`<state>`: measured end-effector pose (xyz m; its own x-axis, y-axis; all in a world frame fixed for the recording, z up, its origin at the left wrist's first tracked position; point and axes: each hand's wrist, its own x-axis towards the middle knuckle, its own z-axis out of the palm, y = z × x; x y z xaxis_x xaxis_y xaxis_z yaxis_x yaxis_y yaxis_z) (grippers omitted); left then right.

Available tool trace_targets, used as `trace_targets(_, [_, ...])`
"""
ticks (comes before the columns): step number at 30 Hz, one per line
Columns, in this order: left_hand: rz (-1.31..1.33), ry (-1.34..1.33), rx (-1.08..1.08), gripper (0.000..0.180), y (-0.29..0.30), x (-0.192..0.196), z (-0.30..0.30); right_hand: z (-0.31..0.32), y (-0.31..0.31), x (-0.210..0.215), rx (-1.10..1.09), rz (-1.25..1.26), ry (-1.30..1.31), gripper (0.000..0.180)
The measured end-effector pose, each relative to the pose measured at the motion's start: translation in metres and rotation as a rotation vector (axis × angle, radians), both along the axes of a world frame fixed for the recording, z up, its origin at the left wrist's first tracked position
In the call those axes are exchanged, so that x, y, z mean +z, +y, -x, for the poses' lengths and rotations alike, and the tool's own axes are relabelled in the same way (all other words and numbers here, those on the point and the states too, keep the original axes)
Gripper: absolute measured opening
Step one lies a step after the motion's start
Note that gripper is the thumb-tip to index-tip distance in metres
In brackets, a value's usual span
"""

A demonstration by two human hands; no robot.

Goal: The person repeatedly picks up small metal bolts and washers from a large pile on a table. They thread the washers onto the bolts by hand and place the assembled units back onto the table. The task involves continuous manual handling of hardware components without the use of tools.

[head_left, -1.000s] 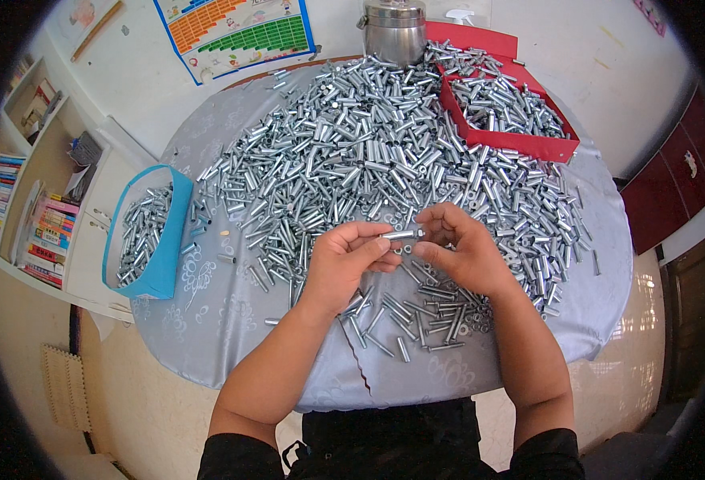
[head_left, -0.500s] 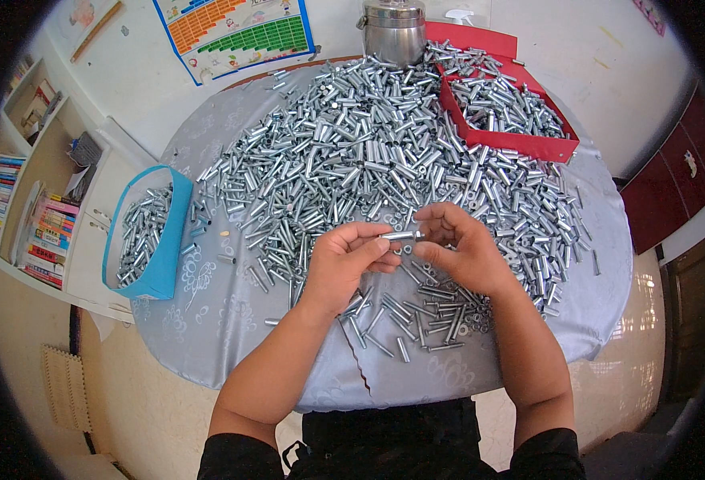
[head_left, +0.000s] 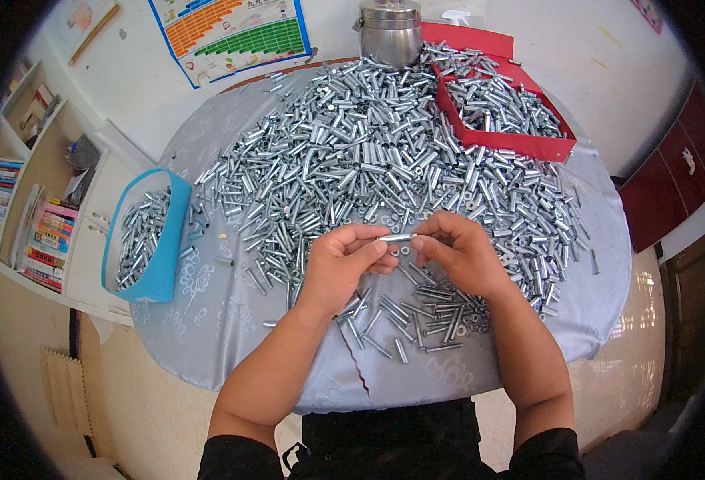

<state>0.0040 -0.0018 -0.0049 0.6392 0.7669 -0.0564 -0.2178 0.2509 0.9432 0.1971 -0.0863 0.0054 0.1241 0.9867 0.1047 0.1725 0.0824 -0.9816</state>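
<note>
Both hands meet over the near middle of a round table draped in a silvery cloth (head_left: 208,336). My left hand (head_left: 340,264) and my right hand (head_left: 460,252) pinch the two ends of one small silver metal sleeve (head_left: 395,238), held level between the fingertips. A big heap of like metal sleeves (head_left: 368,152) spreads over the table beyond the hands. Several loose pieces (head_left: 416,316) lie just below my wrists.
A blue tub (head_left: 164,240) with sleeves sits at the table's left edge. A red tray (head_left: 520,144) full of sleeves stands at the far right, a steel pot (head_left: 390,28) behind the heap. Shelves with books (head_left: 40,232) line the left wall, with a poster (head_left: 232,32) above.
</note>
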Motion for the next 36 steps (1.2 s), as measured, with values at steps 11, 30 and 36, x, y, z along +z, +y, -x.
trace_targets(11, [-0.035, 0.0, 0.015, 0.024, -0.004, 0.001, -0.001, 0.005, 0.001, 0.002, -0.013, 0.005, 0.187, 0.017])
trace_targets(30, [-0.186, 0.049, 0.277, 0.026, -0.001, 0.003, 0.002, -0.032, 0.009, 0.007, -0.5, -0.09, 0.594, 0.039])
trace_targets(36, [-0.181, 0.025, 0.313, 0.023, 0.002, 0.0, 0.001, -0.034, 0.008, 0.005, -0.551, -0.062, 0.526, 0.028])
